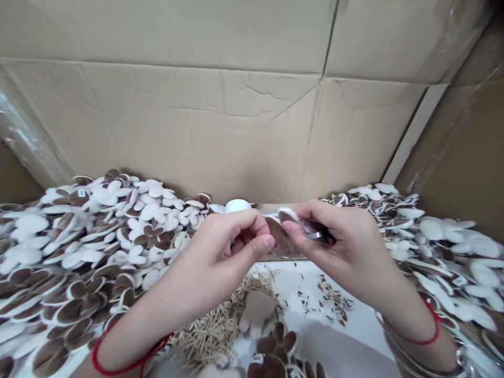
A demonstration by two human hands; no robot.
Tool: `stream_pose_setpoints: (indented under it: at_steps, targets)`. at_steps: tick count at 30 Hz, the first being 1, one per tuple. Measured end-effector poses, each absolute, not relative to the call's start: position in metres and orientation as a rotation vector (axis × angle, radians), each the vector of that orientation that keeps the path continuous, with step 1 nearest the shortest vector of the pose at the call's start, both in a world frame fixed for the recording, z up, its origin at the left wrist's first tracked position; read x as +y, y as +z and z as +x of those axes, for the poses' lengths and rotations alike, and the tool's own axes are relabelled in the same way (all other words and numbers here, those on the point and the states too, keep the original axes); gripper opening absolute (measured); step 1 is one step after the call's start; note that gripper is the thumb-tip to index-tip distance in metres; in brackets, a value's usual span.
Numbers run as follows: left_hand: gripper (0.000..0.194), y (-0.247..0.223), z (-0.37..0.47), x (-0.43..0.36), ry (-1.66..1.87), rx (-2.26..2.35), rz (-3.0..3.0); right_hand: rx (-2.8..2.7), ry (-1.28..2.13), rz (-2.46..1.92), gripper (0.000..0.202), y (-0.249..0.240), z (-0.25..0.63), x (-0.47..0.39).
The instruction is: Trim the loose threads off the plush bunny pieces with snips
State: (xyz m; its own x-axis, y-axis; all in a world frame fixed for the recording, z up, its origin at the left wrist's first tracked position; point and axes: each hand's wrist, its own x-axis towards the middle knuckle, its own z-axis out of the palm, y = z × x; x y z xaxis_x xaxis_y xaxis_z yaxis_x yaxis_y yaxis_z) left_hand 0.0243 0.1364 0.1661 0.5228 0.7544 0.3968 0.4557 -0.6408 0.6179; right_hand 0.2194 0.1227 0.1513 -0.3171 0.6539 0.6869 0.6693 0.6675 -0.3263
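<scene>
My right hand (346, 247) is closed, pinching a brown plush piece with a fuzzy white edge (289, 214) between thumb and fingers. A metal cutting tool with a dark handle (317, 236), which looks like thread snips, is tucked in the same hand. Facing it, my left hand (236, 241) has its thumb and fingers pressed together; whatever lies in that pinch is hidden. Behind and between the hands is more brown material (281, 241), partly covered by the fingers. Below them lie a beige plush piece (258, 310) and brown plush pieces (277, 341).
Heaps of white and brown flower-shaped or rabbit-shaped plush pieces rise at left (79, 294) and right (452, 247). Cream cord scraps (212, 331) and small brown bits (333, 299) lie on the white surface (346, 346). Cardboard walls (197, 126) stand behind. A white round object (237, 205) shows behind my left hand.
</scene>
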Motion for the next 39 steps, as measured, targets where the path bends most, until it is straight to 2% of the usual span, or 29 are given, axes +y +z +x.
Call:
stream_pose_setpoints:
  at_steps: [7,12,15,17,29,39]
  targets:
    - [0.02,0.173,0.022,0.127,0.93,0.798,1.905,-1.974,-0.01,-1.022,0.017,0.153,0.226,0.129]
    - [0.015,0.175,0.015,0.129,1.188,0.882,2.038,-1.85,0.484,-0.991,0.031,0.156,0.228,0.132]
    - [0.006,0.174,0.015,0.129,1.314,0.961,2.265,-1.786,0.763,-0.881,0.03,0.157,0.226,0.131]
    - [0.007,0.173,0.017,0.128,1.294,0.966,2.397,-1.741,0.854,-0.838,0.031,0.156,0.225,0.13]
    - [0.014,0.166,0.023,0.127,1.227,0.988,2.538,-1.721,0.937,-0.831,0.026,0.156,0.22,0.127]
    - [0.011,0.164,0.02,0.132,1.274,0.918,2.738,-1.751,0.961,-0.867,0.029,0.157,0.22,0.128]
